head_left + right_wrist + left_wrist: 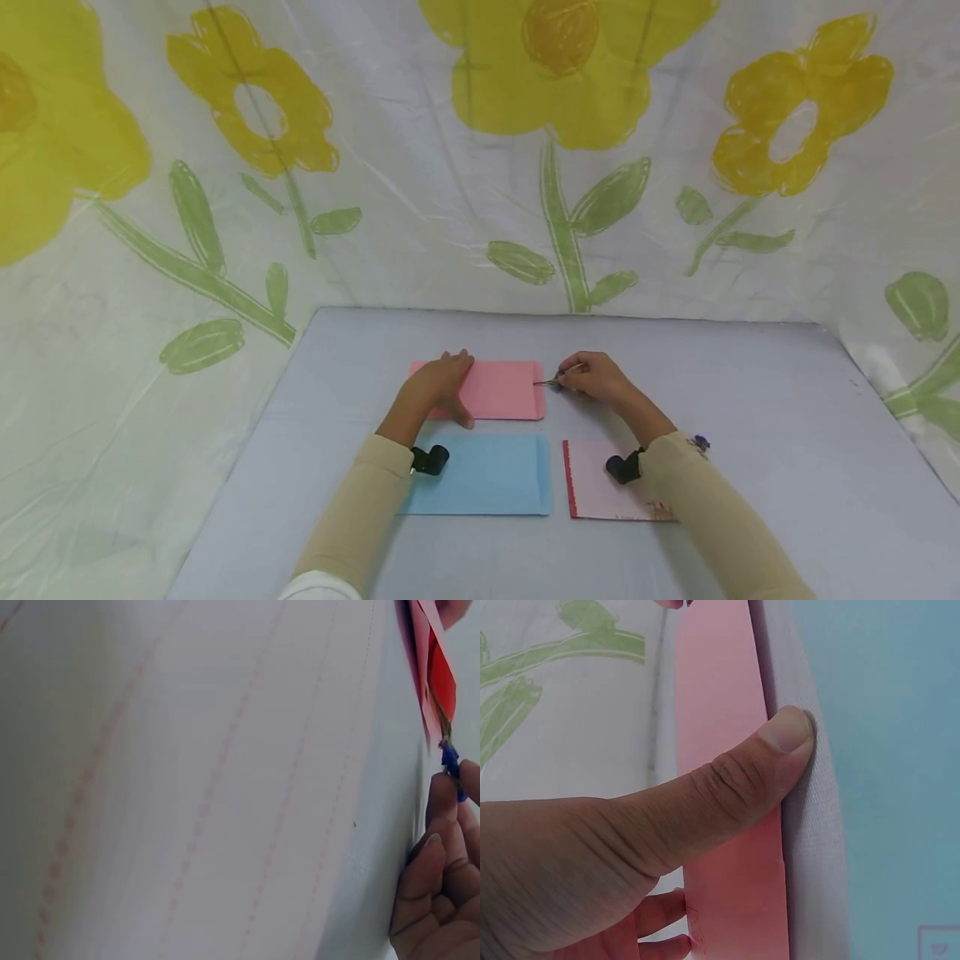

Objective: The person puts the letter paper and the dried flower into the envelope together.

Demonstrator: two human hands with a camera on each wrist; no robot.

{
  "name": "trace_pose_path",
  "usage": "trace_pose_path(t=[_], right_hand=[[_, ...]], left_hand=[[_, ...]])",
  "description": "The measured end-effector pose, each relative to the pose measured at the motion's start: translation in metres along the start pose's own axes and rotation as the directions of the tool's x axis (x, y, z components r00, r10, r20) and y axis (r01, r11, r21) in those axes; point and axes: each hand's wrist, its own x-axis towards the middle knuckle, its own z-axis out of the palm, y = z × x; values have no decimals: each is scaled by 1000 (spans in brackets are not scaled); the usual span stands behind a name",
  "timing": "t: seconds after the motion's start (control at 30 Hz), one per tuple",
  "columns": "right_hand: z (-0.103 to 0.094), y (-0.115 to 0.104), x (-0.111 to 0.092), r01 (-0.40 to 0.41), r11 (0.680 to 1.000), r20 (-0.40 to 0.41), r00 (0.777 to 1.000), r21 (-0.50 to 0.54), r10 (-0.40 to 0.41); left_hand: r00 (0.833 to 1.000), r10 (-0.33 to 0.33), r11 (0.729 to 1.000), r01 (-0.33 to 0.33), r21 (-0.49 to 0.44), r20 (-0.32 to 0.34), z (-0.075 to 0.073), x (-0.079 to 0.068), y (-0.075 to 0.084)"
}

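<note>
A pink envelope [501,390] lies at the back of the table, and its mouth gapes on the right in the right wrist view. My left hand [442,385] grips it across its width, the thumb [742,776] over the near edge and the fingers at the far edge. Between thumb and fingertips, my right hand [596,377] pinches a small sprig with a blue flower [450,759]. The sprig's thin stem [441,712] points left into the envelope's mouth, over its red inside [444,679].
Nearer lies a light blue envelope [483,479]. A pale pink sheet with a red edge [592,479] sits to its right, partly under the right forearm. Beside the right sleeve shows another purple-flowered sprig [701,442]. A white flower-painted curtain [420,208] hangs behind the table.
</note>
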Motion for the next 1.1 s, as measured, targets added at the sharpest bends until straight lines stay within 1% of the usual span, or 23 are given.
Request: trace_pose_path(t=[0.17, 0.5, 0.7, 1.1], right_hand=[[3, -1, 1, -20, 1000, -11, 1000, -1, 20], [6, -5, 0, 1, 1000, -9, 1000, -18, -1], [7, -4, 0, 15, 1000, -26, 1000, -16, -16], [9, -10, 0, -19, 999, -46, 999, -28, 17]], left_hand=[[1000, 1, 1000, -1, -4, -2, 0, -1, -1], [1000, 0, 1000, 0, -17, -8, 1, -2, 0], [1000, 6, 1000, -6, -18, -6, 0, -3, 1], [1000, 18, 1000, -18, -10, -11, -1, -2, 0]])
